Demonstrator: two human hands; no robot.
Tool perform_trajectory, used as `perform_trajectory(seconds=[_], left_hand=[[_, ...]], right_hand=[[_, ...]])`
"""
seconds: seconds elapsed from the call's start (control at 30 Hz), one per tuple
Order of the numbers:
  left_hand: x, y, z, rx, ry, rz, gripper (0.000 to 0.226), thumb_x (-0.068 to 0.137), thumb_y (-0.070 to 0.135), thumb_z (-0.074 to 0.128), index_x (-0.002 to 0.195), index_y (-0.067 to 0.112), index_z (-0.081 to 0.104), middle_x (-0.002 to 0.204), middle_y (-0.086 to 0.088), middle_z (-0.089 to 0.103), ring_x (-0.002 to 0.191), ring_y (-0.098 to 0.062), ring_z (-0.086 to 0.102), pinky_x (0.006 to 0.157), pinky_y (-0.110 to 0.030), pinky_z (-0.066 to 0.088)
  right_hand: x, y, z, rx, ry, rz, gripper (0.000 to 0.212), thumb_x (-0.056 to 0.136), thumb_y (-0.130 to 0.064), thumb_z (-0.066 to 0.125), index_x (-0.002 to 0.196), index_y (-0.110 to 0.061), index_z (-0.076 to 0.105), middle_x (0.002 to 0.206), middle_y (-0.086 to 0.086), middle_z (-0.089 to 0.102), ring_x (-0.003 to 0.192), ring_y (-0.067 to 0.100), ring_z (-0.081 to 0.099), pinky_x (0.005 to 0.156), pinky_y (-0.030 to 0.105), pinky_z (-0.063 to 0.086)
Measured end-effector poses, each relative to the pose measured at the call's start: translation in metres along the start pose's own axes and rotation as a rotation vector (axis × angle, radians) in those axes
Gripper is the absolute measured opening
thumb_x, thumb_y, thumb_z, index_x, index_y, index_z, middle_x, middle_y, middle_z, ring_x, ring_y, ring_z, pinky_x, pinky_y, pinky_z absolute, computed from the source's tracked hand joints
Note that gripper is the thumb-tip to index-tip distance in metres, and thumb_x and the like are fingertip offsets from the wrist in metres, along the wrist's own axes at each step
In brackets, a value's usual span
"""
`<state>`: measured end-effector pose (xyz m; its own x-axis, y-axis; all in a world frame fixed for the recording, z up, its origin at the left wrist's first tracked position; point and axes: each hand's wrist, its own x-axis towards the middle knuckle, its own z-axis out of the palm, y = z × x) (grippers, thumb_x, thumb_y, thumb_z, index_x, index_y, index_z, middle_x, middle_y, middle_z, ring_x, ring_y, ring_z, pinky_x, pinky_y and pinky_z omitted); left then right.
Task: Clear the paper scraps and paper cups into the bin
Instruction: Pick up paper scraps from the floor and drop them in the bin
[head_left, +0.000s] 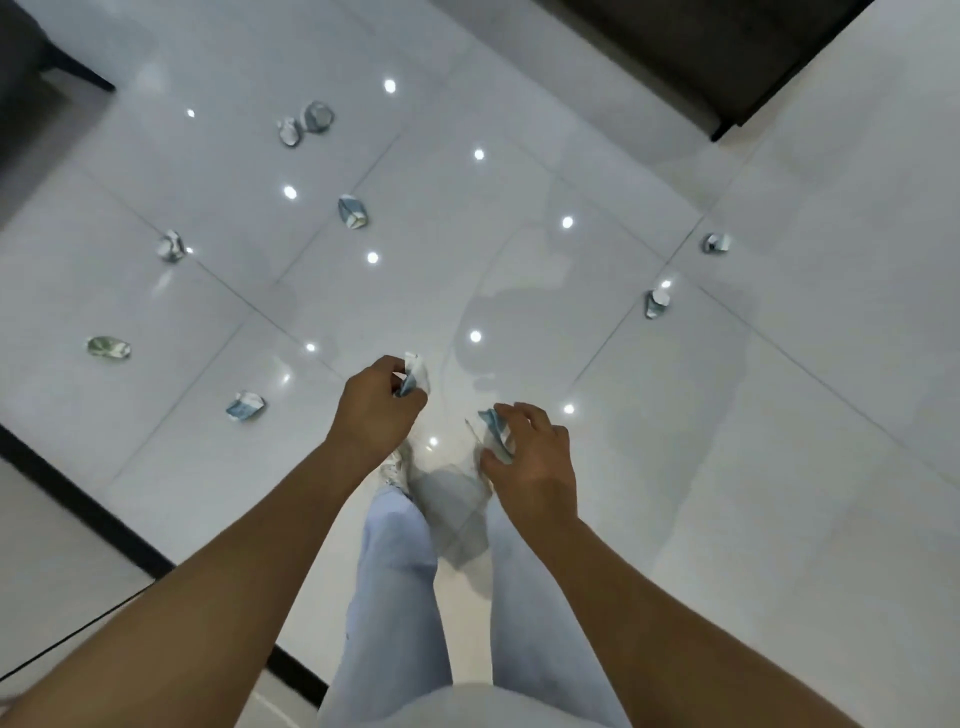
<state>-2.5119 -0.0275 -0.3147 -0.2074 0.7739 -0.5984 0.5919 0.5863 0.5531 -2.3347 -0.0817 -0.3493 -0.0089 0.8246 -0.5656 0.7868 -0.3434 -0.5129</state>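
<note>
One crumpled paper scrap sits pinched in the left hand, fingers curled round it; a second scrap is gripped by the right hand, fingers clamped on it. Both hands are held above the glossy white tiled floor, where more crumpled scraps lie scattered well apart, such as one near the left hand and one further right.

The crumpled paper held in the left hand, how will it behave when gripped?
The crumpled paper looks light: the left hand pinches it with fingertips only. Its creased folds suggest it is soft and squashes easily. Its uneven shape would probably not roll.
</note>
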Motion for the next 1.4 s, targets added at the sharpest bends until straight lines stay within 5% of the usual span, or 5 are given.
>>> perform_trajectory(seconds=[0.27, 0.77, 1.1, 1.4], left_hand=[[-0.091, 0.042, 0.003, -0.002, -0.094, 0.145, 0.012, 0.086, 0.015, 0.058, 0.097, 0.019, 0.057, 0.076, 0.003, 0.06, 0.066, -0.014, 0.057, 0.053, -0.013, 0.039], [-0.215, 0.045, 0.044, 0.285, -0.445, 0.485, 0.016, 0.087, 0.014, 0.061, 0.102, 0.01, 0.061, 0.086, -0.007, 0.063, 0.074, -0.026, 0.061, 0.072, -0.035, 0.051], [-0.355, 0.058, 0.184, 0.434, -0.668, 0.635, 0.019, 0.086, 0.015, 0.06, 0.105, 0.012, 0.061, 0.086, -0.003, 0.063, 0.074, -0.022, 0.061, 0.071, -0.032, 0.05], [-0.518, 0.038, 0.344, 0.541, -0.813, 0.692, 0.017, 0.088, 0.017, 0.059, 0.104, 0.012, 0.06, 0.088, -0.005, 0.064, 0.076, -0.022, 0.061, 0.072, -0.031, 0.049]], right_hand=[[-0.101, 0.014, -0.052, 0.091, 0.159, 0.131, 0.049, 0.089, -0.031, 0.063, 0.136, -0.028, 0.048, 0.143, -0.009, 0.044, 0.122, 0.018, 0.04, 0.092, 0.026, 0.043], [-0.284, 0.057, -0.009, 0.459, 0.592, 0.494, 0.05, 0.084, -0.02, 0.068, 0.132, -0.026, 0.053, 0.133, -0.008, 0.05, 0.114, 0.022, 0.043, 0.085, 0.03, 0.045], [-0.425, 0.177, -0.005, 0.603, 0.814, 0.692, 0.048, 0.084, -0.02, 0.067, 0.129, -0.026, 0.055, 0.13, -0.007, 0.051, 0.11, 0.023, 0.043, 0.081, 0.034, 0.047], [-0.576, 0.337, 0.003, 0.609, 0.841, 0.869, 0.053, 0.084, -0.022, 0.067, 0.134, -0.025, 0.052, 0.137, -0.007, 0.047, 0.114, 0.024, 0.041, 0.082, 0.032, 0.043]])
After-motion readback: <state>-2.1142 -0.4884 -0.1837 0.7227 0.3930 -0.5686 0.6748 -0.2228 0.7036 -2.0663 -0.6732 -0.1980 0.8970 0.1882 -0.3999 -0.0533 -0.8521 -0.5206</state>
